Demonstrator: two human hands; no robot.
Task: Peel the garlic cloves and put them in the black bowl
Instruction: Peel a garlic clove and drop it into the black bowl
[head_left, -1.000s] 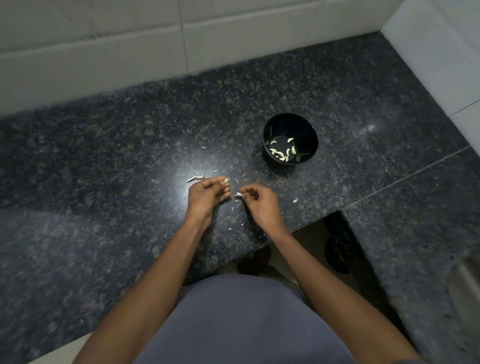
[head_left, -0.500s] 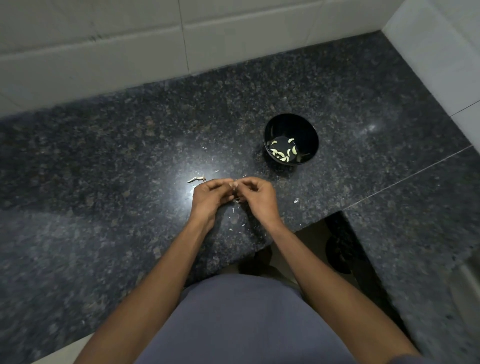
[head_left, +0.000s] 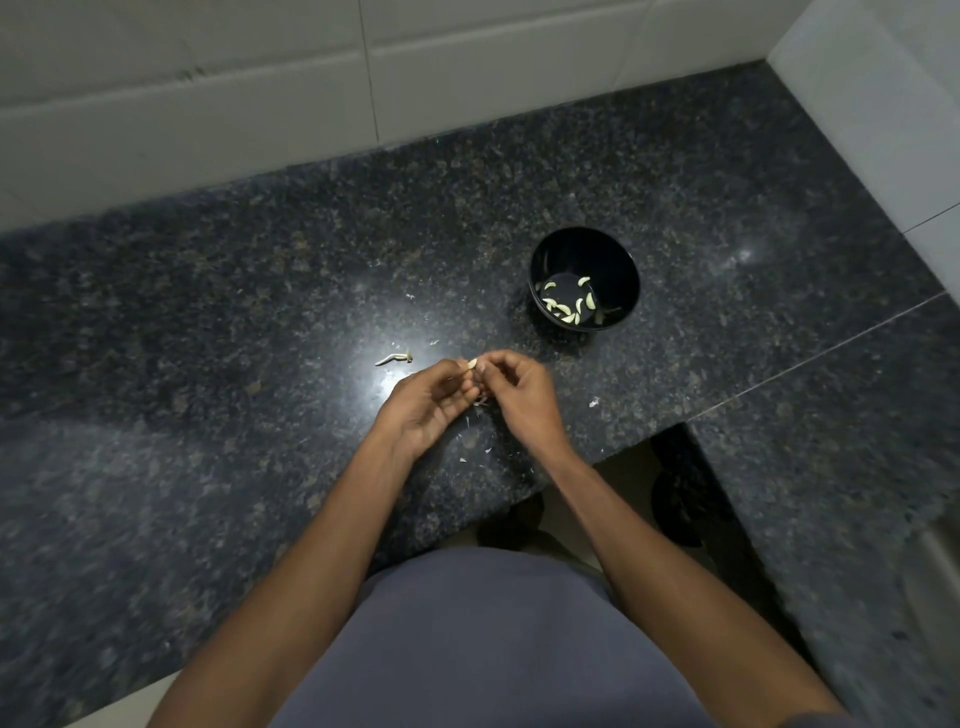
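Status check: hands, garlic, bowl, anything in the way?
Left hand and right hand together, both pinching one garlic clove. Black bowl holds peeled cloves. Peel scraps on counter; path to bowl open.

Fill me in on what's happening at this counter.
A person is peeling garlic over a dark granite counter. Both hands meet above it: the left hand and right hand pinch one small clove between their fingertips. The black bowl, beyond the right hand, already holds several peeled cloves. Bits of skin lie scattered around the hands, and a thin stem-like scrap lies just past the left hand.
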